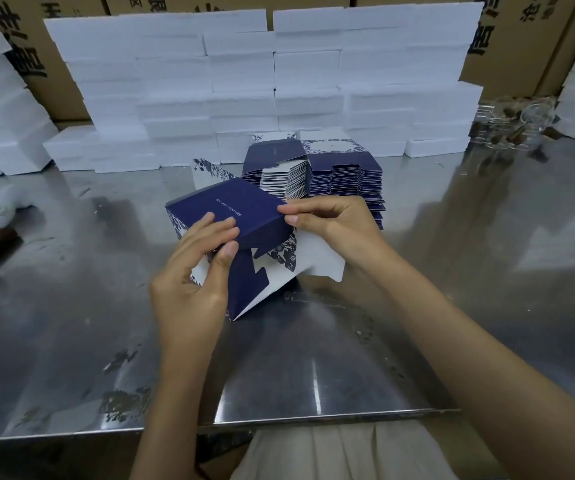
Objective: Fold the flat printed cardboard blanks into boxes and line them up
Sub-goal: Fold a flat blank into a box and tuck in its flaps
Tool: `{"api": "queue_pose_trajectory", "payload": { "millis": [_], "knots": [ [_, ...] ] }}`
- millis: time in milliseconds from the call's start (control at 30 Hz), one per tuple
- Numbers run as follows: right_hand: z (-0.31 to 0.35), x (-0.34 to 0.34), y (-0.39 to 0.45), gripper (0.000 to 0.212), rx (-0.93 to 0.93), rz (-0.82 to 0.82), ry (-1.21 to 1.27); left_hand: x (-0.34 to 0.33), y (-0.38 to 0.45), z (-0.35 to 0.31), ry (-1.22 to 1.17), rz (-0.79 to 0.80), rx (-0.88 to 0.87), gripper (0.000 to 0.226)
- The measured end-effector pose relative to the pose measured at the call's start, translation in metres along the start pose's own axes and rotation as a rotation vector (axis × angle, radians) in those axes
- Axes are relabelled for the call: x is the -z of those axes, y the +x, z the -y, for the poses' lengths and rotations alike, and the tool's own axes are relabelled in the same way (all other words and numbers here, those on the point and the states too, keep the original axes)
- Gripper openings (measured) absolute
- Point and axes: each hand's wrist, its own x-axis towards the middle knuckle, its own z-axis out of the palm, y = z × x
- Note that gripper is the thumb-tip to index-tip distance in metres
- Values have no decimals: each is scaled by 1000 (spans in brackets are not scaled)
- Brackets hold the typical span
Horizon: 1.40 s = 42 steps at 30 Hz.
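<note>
Navy half-folded box gripped by two hands: left, right; one blank stack behind.

Packing workshop: steel table, stacked foam blocks, cartons.

**Even light, glare on steel**

Soft overhead light fills the scene. The steel table throws back bright streaks and smeared reflections. The white foam blocks look nearly washed out. Wide-angle distortion bends the edges, and the corners turn soft
</note>
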Motion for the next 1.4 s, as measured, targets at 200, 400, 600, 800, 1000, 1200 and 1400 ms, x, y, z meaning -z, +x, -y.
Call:
{"api": "queue_pose_trajectory", "payload": {
  "millis": [200, 400, 600, 800, 1000, 1200, 1400],
  "knots": [
    [-1, 7, -7, 23, -170, 19, 139, -8, -4, 3, 335, 67, -215, 13],
    [-19, 25, -22, 38, -341, 188, 185, -16, 2, 3, 855, 254, -323, 63],
    [-29, 29, -26, 62, -327, 408, 136, -19, 5, 8, 882, 163, -406, 46],
    [-32, 6, -18, 67, -248, 340, -4, -16, 3, 11, 788, 182, -400, 50],
    [-41, -25, -16, 52, -161, 94, -52, -2, 0, 9, 367, 118, -188, 66],
    [-52, -49, -16, 42, -89, -69, -31, 1, -1, 4, 325, 74, -99, 52],
    [-59, -58, -14, 38, -75, -168, -62, 0, 0, 5, 327, 84, -115, 50]
  ]
}}
